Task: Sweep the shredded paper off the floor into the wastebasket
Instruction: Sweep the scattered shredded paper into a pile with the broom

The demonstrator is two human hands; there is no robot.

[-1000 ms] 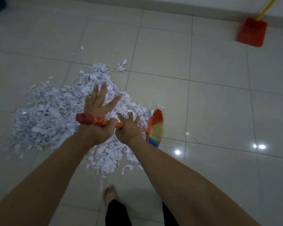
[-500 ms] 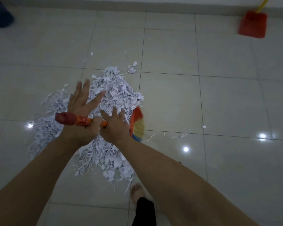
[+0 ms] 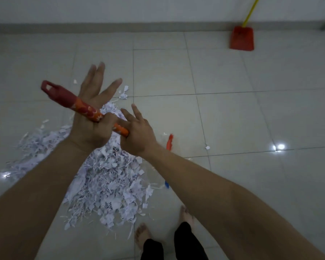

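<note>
Head view: left hand (image 3: pixel 90 126) has its thumb hooked over the broom handle (image 3: pixel 83 107) with fingers splayed straight; right hand (image 3: pixel 139 134) meets the handle's lower part, fingers partly extended, grip not fully discernible; broom head (image 3: pixel 169 141) is blurred, just right of the shredded paper (image 3: pixel 109 177) heaped on the floor (image 3: pixel 251 128); red dustpan (image 3: pixel 242 39) stands far right by the wall; bare feet near.
</note>
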